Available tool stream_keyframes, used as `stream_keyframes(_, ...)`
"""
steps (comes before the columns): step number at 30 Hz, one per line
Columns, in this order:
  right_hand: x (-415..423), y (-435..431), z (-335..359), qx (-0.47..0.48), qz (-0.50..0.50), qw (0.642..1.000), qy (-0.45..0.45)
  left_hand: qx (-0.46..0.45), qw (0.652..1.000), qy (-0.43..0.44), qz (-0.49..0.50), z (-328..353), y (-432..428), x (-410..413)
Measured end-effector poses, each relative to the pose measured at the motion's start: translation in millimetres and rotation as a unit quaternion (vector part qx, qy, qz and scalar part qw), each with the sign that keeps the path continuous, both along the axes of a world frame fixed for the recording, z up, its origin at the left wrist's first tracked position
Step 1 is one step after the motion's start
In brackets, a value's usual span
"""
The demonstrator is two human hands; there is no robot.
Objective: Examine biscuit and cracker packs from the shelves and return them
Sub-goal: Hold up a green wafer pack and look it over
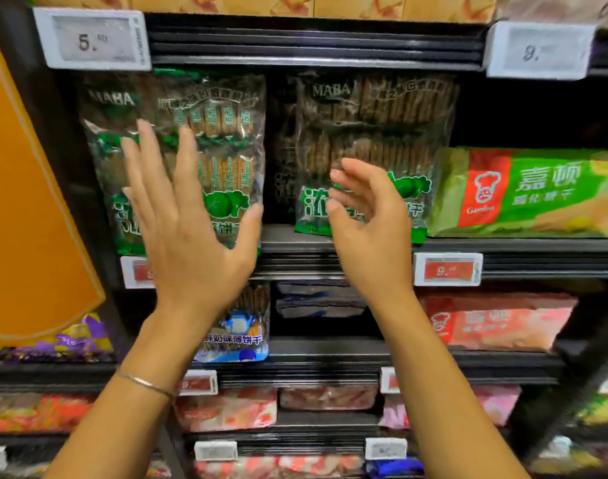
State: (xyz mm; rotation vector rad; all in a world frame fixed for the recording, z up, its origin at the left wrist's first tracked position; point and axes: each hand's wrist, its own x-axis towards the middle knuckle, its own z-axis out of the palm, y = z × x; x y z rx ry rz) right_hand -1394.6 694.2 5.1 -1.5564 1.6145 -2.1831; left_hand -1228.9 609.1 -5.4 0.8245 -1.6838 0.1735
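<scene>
Grip splayed: left hand [188, 233] flat on biscuit pack [226, 133], right hand [368, 219] loose

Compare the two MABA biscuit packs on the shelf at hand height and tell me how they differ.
The left MABA pack sits forward, its bottom overhanging the shelf edge; the right MABA pack stands further back. The left pack is brightly lit, the right one shadowed. The left hand spreads open over the left pack; the right hand, loosely curled, is before the right pack. Both carry the same green design.
</scene>
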Motion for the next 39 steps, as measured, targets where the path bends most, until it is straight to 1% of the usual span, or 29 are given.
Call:
stream_keyframes(2, -18, 11, 3, -0.039, -0.057, 0.998, -0.001, 0.015, 0.999, -0.049, -0.001, -14, 3, -6)
stream_keyframes(4, -33, 20, 6, -0.058, -0.110, 0.992, 0.009, 0.026, 0.996, -0.082, 0.024, -21, -2, -9)
stream_keyframes(8, -52, 26, 8, -0.058, -0.154, 0.986, 0.003, 0.025, 0.992, -0.111, 0.056, -22, -13, -18)
stream_keyframes(12, -62, 26, 7, -0.053, -0.200, 0.978, 0.000, 0.038, 0.991, -0.106, 0.067, -19, -13, -28)
stream_keyframes(15, -70, 26, 4, -0.035, -0.226, 0.974, -0.001, 0.039, 0.994, -0.066, 0.077, -19, -6, -29)
stream_keyframes(16, -72, 25, 4, -0.016, -0.222, 0.975, -0.005, 0.017, 0.996, -0.040, 0.074, -18, 0, -31)
stream_keyframes(17, -73, 25, 3, 0.008, -0.218, 0.976, -0.005, -0.028, 0.998, -0.022, 0.055, -17, 8, -36)
stream_keyframes(18, -74, 25, 2, 0.029, -0.216, 0.976, -0.001, -0.078, 0.997, -0.015, 0.012, -15, 16, -43)
stream_keyframes(19, -75, 25, 2, 0.044, -0.215, 0.976, 0.004, -0.099, 0.993, -0.013, -0.056, -14, 23, -51)
stream_keyframes(20, -75, 26, 2, 0.053, -0.215, 0.975, 0.008, -0.071, 0.989, -0.017, -0.127, -13, 30, -61)
stream_keyframes(21, -75, 27, 3, 0.058, -0.215, 0.975, 0.012, -0.001, 0.983, -0.022, -0.181, -11, 35, -71)
stream_keyframes(22, -75, 28, 4, 0.061, -0.218, 0.974, 0.020, 0.084, 0.974, -0.025, -0.207, -6, 37, -79)
stream_keyframes(24, -75, 29, 6, 0.070, -0.226, 0.971, 0.042, 0.219, 0.955, -0.019, -0.199, 0, 34, -93)
stream_keyframes(26, -76, 30, 6, 0.080, -0.217, 0.971, 0.053, 0.295, 0.938, -0.015, -0.182, 8, 26, -101)
stream_keyframes(27, -77, 29, 6, 0.086, -0.205, 0.973, 0.054, 0.312, 0.933, -0.016, -0.177, 12, 23, -102)
stream_keyframes(30, -81, 27, 2, 0.090, -0.157, 0.982, 0.045, 0.293, 0.944, -0.013, -0.151, 14, 28, -98)
stream_keyframes(35, -82, 28, -6, 0.012, -0.097, 0.995, -0.020, 0.213, 0.970, -0.007, -0.118, 6, 50, -84)
stream_keyframes(37, -81, 33, -5, -0.021, -0.081, 0.996, -0.032, 0.192, 0.973, 0.007, -0.129, 4, 61, -78)
stream_keyframes(39, -81, 40, -3, -0.045, -0.046, 0.997, -0.052, 0.208, 0.962, 0.046, -0.172, 2, 67, -71)
